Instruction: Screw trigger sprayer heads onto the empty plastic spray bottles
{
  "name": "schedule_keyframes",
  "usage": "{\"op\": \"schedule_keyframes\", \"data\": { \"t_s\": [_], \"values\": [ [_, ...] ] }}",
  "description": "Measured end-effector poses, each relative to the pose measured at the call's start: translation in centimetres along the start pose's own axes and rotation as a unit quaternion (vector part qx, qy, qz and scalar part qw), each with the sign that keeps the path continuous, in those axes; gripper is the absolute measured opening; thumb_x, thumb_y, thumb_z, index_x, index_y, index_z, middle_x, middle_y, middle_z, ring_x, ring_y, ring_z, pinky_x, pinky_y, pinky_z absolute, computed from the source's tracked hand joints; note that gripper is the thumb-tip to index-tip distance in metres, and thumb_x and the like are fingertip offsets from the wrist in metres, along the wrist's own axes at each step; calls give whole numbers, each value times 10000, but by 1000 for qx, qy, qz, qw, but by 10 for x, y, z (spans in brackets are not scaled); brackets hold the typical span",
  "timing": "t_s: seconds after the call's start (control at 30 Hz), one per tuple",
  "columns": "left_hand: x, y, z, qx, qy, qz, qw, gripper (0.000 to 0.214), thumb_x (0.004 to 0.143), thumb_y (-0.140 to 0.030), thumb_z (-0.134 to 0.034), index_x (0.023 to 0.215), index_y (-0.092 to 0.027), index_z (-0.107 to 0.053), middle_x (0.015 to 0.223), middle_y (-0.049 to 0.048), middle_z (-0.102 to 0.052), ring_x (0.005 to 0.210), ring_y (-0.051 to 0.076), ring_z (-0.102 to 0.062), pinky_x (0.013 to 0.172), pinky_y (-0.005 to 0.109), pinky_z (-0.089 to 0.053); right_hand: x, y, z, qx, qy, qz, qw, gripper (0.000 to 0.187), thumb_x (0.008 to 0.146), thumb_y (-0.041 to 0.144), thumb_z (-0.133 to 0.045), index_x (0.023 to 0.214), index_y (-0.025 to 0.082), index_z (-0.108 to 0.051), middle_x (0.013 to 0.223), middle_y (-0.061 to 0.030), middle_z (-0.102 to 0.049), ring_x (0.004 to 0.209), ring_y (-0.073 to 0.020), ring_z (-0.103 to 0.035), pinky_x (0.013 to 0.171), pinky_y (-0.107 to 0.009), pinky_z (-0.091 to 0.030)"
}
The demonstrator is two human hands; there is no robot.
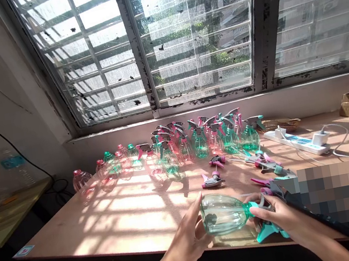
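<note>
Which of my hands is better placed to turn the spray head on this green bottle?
Probably your right hand: it already grips the spray head. Your left hand holds the bottle at its base, so it seems better placed to steady.

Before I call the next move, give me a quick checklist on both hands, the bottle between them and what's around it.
1. Left hand supporting the green bottle: ok, it grips the base end.
2. Right hand at the spray head: ok, fingers are around it beside the neck.
3. Bottle upright: not ok, it is held on its side, neck toward the right hand.
4. Spray head fully seated: cannot tell, the fingers partly cover the joint.
5. Power strip apart from both hands: ok, it lies farther back on the table.
6. Nearby pink bottle fitted with a sprayer: not ok, its neck is bare.
</note>
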State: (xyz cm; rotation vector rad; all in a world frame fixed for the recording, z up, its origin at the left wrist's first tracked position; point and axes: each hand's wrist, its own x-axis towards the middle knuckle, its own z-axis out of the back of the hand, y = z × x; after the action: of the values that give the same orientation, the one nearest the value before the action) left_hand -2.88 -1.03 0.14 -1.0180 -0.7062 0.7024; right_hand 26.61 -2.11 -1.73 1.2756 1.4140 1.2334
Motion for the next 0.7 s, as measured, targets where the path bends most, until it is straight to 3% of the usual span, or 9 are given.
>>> {"op": "schedule_keyframes", "data": {
  "t_s": [0.1, 0.23, 0.37, 0.5, 0.6, 0.7],
  "values": [
    [1, -2, -2, 77, -26, 34, 996, 1003, 909, -153, -674, 1614, -409, -8, 1629, 88, -360, 1491, 335, -361, 1200, 531, -369, 1, -2, -1, 6, -6, -1, 1000, 468, 713, 548, -832, 977, 191, -686, 585, -2, -722, 568, -240, -683, 653, -428, -561],
    [2, -6, -4, 159, -54, 75, 983, 1197, 733, -165, -858, 1628, -344, -84, 1649, 107, -331, 1533, 396, -209, 1248, 580, -243, 1, -4, 0, 8, 3, 10, 1000, 430, 745, 527, -816, 978, 194, -677, 575, -1, -722, 551, -222, -662, 656, -424, -550],
    [0, -4, -4, 119, -55, 53, 990, 1089, 814, -159, -775, 1619, -393, -80, 1580, 83, -413, 1473, 376, -348, 1181, 520, -396, 2, -5, 1, 7, -1, 8, 1000, 431, 759, 529, -814, 992, 194, -674, 570, 0, -722, 555, -230, -672, 597, -384, -536],
    [0, -3, -3, 120, -34, 34, 992, 980, 904, -92, -611, 1603, -449, -24, 1508, 66, -492, 1364, 342, -487, 1115, 520, -465, 4, -9, 3, 22, -9, 10, 1000, 451, 750, 528, -828, 1005, 186, -684, 521, 26, -699, 505, -207, -660, 729, -447, -575],
    [3, -8, -4, 137, -45, 46, 988, 1125, 828, -145, -766, 1612, -407, -2, 1574, 77, -435, 1450, 365, -371, 1182, 525, -384, 5, -12, 4, 11, -7, 12, 1000, 466, 738, 543, -832, 995, 183, -687, 528, 23, -699, 512, -213, -657, 723, -458, -568],
    [4, -11, -4, 166, -58, 88, 980, 1202, 736, -215, -878, 1628, -333, -81, 1644, 103, -347, 1523, 403, -218, 1236, 574, -264, 6, -14, 5, 7, 2, 16, 1000, 449, 737, 536, -838, 968, 186, -678, 562, 9, -715, 542, -215, -663, 671, -420, -551]
  ]
}}
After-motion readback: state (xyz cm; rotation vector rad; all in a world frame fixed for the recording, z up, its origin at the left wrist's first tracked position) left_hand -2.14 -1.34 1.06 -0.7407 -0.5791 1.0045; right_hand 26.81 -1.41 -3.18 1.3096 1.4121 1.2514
